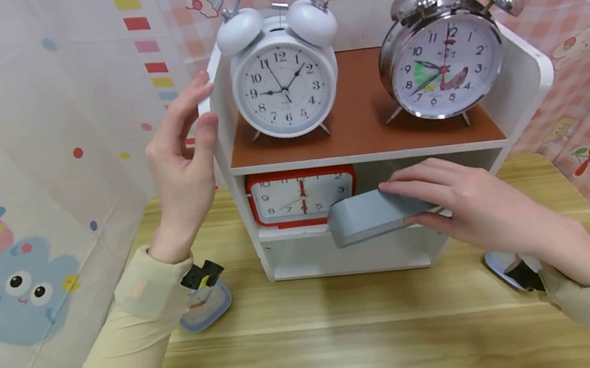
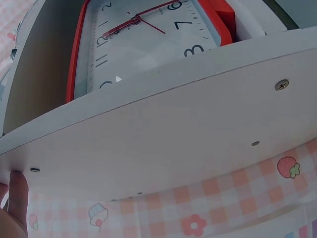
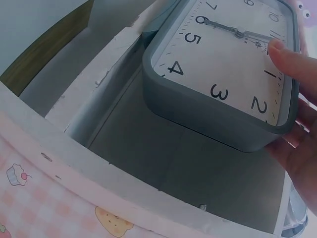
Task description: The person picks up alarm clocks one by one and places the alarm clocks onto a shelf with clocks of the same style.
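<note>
A grey-blue square desk clock [image 1: 370,216] is tilted in front of the middle shelf, held by my right hand [image 1: 458,202]. In the right wrist view, a fingertip lies on the white face of this clock [image 3: 223,74], and other fingers pass behind its far edge. My left hand [image 1: 180,156] touches the upper left side panel of the white shelf unit [image 1: 245,216], its fingers fairly straight. From the left wrist, fingertips [image 2: 19,198] show against the outer face of that panel. Left of the held clock, a red-framed clock [image 1: 280,202] stands in the middle compartment.
On the brown top shelf [image 1: 359,99] stand a white twin-bell alarm clock [image 1: 286,88] and a chrome one [image 1: 445,65]. A small blue-rimmed clock [image 1: 200,313] lies on the wooden table [image 1: 317,344], left of the unit; another blue-rimmed object [image 1: 502,268] is partly hidden by the right wrist.
</note>
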A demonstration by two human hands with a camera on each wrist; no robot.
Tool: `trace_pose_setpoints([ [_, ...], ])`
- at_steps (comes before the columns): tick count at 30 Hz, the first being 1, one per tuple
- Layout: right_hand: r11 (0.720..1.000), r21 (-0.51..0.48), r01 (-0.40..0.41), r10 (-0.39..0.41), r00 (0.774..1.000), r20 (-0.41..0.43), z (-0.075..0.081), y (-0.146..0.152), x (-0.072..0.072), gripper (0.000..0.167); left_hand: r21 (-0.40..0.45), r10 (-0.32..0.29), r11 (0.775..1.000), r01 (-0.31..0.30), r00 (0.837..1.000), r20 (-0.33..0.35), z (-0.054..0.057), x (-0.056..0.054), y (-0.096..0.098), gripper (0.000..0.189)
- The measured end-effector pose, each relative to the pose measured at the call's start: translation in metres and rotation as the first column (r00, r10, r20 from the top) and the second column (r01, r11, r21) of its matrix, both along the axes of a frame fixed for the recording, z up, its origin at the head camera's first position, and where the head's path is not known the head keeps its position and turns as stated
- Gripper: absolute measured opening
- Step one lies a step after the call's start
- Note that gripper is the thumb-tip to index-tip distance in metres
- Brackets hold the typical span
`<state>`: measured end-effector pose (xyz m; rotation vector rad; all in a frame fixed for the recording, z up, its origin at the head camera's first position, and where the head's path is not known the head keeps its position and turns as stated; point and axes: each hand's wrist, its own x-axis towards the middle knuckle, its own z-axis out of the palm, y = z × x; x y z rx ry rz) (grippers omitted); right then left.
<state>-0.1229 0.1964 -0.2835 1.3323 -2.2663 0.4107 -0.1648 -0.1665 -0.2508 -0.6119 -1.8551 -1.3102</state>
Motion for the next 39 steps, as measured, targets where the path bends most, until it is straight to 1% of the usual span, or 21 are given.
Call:
trace_pose_setpoints([
  [9, 1.000, -0.002, -0.005, 0.005, 1.000, 0.016, -0.001, 0.000, -0.003, 0.058, 0.001, 0.001, 1.000, -0.001, 1.000, -0.001, 0.001, 0.001, 0.002, 0.037],
  [13, 1.000, -0.009, -0.004, 0.004, 1.000, 0.005, -0.003, -0.001, -0.003, 0.057, -0.002, 0.002, 1.000, -0.002, 1.000, -0.004, 0.001, 0.000, 0.002, 0.036],
  [17, 1.000, -0.014, 0.006, -0.006, 0.999, -0.041, -0.008, -0.002, -0.003, 0.056, 0.004, 0.000, 1.000, 0.000, 1.000, -0.004, 0.001, 0.001, 0.003, 0.041],
  [22, 0.999, -0.029, 0.030, -0.033, 0.992, -0.122, -0.017, -0.006, -0.001, 0.052, 0.018, -0.004, 1.000, 0.005, 1.000, -0.002, 0.000, 0.001, 0.003, 0.042],
  [29, 0.994, -0.074, 0.081, -0.095, 0.971, -0.218, -0.032, -0.014, 0.004, 0.046, 0.042, -0.010, 0.999, 0.010, 1.000, 0.003, -0.001, 0.003, 0.002, 0.040],
  [33, 0.989, -0.102, 0.112, -0.133, 0.963, -0.236, -0.038, -0.018, 0.008, 0.044, 0.036, -0.009, 0.999, 0.008, 1.000, 0.005, 0.000, 0.003, 0.003, 0.038],
  [36, 0.986, -0.115, 0.118, -0.145, 0.956, -0.256, -0.041, -0.021, 0.011, 0.042, 0.035, -0.007, 0.999, 0.007, 1.000, 0.006, -0.001, 0.003, 0.003, 0.039],
  [39, 0.985, -0.139, 0.100, -0.138, 0.943, -0.302, -0.045, -0.025, 0.013, 0.039, 0.039, -0.010, 0.999, 0.010, 1.000, 0.006, -0.001, 0.003, 0.003, 0.043],
])
